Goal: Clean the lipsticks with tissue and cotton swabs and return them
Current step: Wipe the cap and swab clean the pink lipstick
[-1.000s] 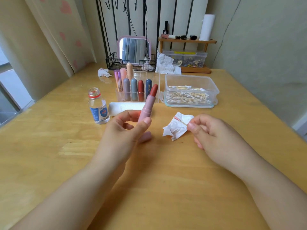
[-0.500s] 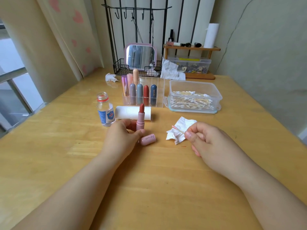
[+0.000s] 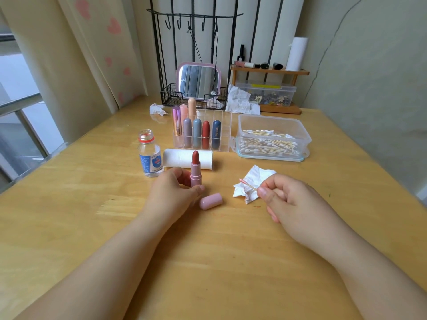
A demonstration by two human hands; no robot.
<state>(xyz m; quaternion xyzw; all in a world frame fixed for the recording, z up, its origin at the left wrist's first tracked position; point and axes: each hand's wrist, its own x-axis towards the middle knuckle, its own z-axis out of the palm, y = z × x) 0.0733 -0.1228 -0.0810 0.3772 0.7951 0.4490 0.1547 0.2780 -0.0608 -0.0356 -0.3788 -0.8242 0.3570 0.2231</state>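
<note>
- Across the whole view runs a wooden surface [image 3: 92,204], with a curtain at the left and a black wire rack against the far wall.
- Right of centre sits a clear plastic box [image 3: 272,121] with cotton swabs piled inside.
- Just left of it stands a clear organizer [image 3: 221,125] holding capped lipsticks upright in its compartments.
- Before the organizer lies a white tissue roll [image 3: 180,158] on its side, a small clear bottle [image 3: 149,155] without a cap just to its left.
- Of the two hands, the left hand [image 3: 172,195] grips the base of an open pink lipstick [image 3: 196,168], which stands upright on the wood with its red bullet exposed.
- The right hand [image 3: 291,202] is curled, pinching a cotton swab [image 3: 247,184] whose pink-stained tip points left.
- A crumpled tissue [image 3: 251,181] lies under that swab tip.
- The pink cap [image 3: 210,201] lies on its side, close by the left thumb.
</note>
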